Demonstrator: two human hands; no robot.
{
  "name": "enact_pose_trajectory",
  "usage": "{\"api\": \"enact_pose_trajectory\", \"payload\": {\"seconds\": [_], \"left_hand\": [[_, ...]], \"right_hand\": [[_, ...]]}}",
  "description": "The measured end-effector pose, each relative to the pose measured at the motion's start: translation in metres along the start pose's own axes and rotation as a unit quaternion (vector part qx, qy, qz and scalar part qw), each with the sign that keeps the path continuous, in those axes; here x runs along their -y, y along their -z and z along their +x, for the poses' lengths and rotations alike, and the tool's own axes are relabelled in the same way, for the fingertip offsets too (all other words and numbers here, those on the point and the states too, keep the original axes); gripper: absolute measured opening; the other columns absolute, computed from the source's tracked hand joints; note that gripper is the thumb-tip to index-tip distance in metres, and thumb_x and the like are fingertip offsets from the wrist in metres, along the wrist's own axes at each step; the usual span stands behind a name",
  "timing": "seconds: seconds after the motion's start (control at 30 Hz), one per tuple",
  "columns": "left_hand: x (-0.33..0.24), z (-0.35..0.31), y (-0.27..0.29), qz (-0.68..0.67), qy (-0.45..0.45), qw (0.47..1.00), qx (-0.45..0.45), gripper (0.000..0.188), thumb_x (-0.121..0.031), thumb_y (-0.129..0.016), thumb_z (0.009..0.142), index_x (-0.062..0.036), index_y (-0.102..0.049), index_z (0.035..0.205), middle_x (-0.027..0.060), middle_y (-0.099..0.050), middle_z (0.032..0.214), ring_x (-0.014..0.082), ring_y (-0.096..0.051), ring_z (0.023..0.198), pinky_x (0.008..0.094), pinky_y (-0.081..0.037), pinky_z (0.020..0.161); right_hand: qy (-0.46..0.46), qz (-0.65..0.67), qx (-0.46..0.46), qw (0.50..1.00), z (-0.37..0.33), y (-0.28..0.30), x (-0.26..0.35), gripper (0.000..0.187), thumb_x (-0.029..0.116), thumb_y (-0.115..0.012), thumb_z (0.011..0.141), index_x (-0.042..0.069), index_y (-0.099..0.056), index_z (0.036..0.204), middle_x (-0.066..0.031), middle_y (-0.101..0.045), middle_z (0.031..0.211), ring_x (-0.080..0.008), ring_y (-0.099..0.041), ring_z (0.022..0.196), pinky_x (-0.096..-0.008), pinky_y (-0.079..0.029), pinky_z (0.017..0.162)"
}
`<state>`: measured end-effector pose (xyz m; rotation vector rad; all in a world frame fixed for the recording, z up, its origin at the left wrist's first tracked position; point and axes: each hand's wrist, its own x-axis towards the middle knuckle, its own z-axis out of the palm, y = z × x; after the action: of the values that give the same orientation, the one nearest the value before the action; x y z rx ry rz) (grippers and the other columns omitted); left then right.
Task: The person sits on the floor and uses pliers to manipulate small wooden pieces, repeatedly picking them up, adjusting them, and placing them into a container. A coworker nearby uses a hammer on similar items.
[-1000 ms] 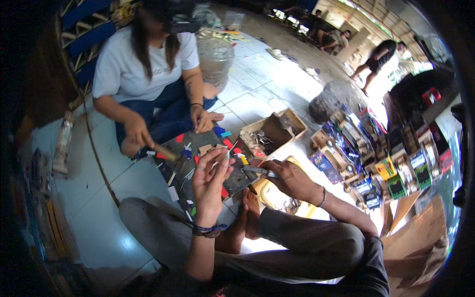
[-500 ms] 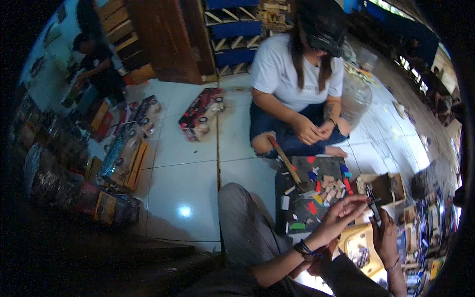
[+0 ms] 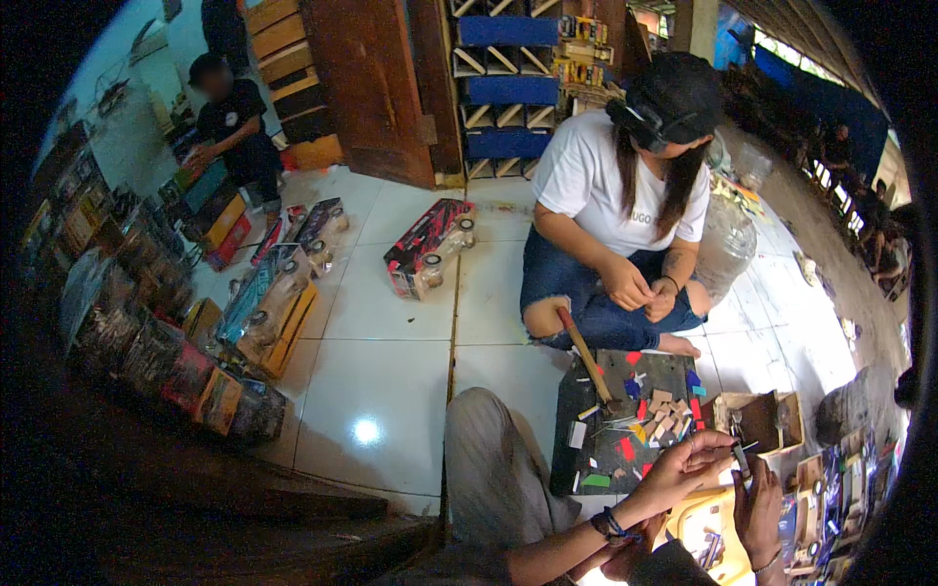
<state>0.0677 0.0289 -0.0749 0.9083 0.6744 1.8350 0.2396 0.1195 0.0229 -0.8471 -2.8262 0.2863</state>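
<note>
Dimly, we see the left hand point(image 3: 687, 464), fingers bent nearly together, though we cannot tell what they grip; just right of it, a slim grey tool point(image 3: 743, 460) tilts, lower end hidden by the right hand point(image 3: 759, 508) curled around it.

The dark object point(image 3: 741, 461) between the hands point(image 3: 759, 510) is too small to identify.

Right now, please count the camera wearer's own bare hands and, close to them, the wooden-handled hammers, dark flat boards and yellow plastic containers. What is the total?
Own bare hands, left hand and right hand: 2
Wooden-handled hammer: 1
Dark flat board: 1
Yellow plastic container: 1
Total: 5
</note>
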Motion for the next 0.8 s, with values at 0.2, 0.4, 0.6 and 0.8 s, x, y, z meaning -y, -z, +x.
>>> {"api": "enact_pose_trajectory", "payload": {"seconds": [0.2,0.4,0.6,0.8], "left_hand": [[0.002,0.001,0.001,0.018,-0.021,1.000,-0.010,0.040,-0.006,-0.058,0.104,0.0002,-0.047,0.143,0.0110,-0.050,0.149,0.0193,-0.052,0.136,0.0340,-0.042,0.116],[0.010,-0.001,-0.004,0.047,-0.013,0.999,-0.010,0.043,-0.006,-0.058,0.104,0.0010,-0.047,0.145,0.0130,-0.056,0.143,0.0206,-0.060,0.127,0.0329,-0.050,0.107],[0.014,0.000,-0.004,0.167,-0.053,0.984,-0.011,0.045,-0.004,-0.059,0.103,0.0014,-0.046,0.146,0.0158,-0.055,0.145,0.0211,-0.060,0.127,0.0335,-0.052,0.105],[-0.003,-0.008,-0.012,0.173,-0.037,0.984,-0.025,0.044,-0.005,-0.062,0.102,0.0013,-0.049,0.144,0.0128,-0.056,0.144,0.0183,-0.061,0.123,0.0309,-0.052,0.104]], "right_hand": [[0.069,-0.075,-0.089,0.991,-0.008,-0.017,-0.018,0.036,0.008,-0.065,0.095,-0.006,-0.057,0.127,-0.0264,-0.067,0.118,-0.0461,-0.061,0.104,-0.0517,-0.047,0.091],[0.054,-0.057,-0.013,0.997,-0.009,-0.012,-0.038,0.052,0.002,-0.064,0.092,-0.005,-0.045,0.139,-0.0279,-0.065,0.121,-0.0484,-0.061,0.103,-0.0561,-0.046,0.086],[0.085,-0.156,-0.086,0.980,-0.021,-0.015,-0.044,0.060,0.002,-0.061,0.093,-0.006,-0.038,0.148,-0.0323,-0.062,0.123,-0.0505,-0.059,0.109,-0.0558,-0.044,0.096],[-0.073,-0.098,-0.010,0.992,-0.008,0.003,-0.015,0.051,-0.003,-0.062,0.085,-0.002,-0.056,0.136,-0.0272,-0.066,0.120,-0.0473,-0.062,0.106,-0.0550,-0.050,0.090]]}}
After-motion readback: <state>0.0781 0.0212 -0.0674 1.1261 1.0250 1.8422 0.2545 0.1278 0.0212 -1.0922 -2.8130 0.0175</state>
